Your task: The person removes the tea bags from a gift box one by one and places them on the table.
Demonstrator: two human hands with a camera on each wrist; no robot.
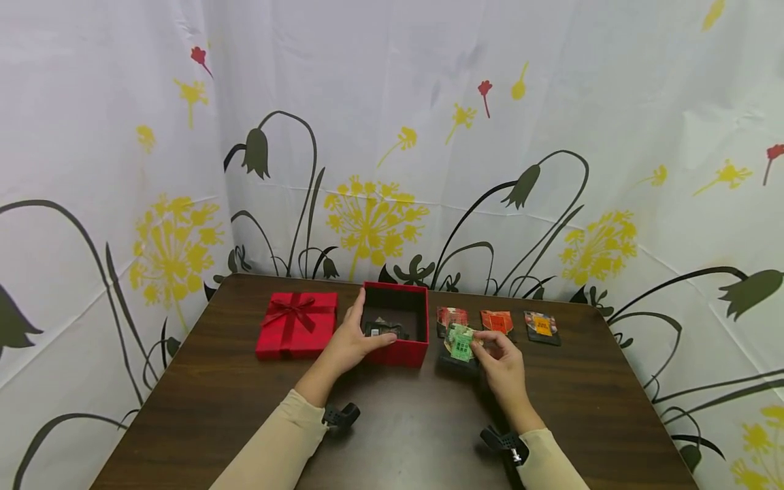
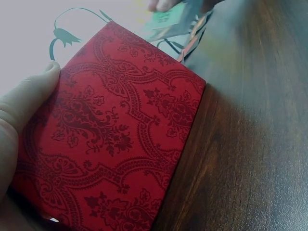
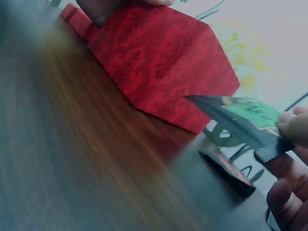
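The left hand is gripping the red box from its eight o'clock side. At four o'clock of this box, the right hand is pinching the green packet. The red lid is lying at nine, three other packets at three.

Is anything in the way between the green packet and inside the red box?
Only the right wall of the red box, which the green packet in the right hand must probably clear. Its top is open; nothing else visible stands between.
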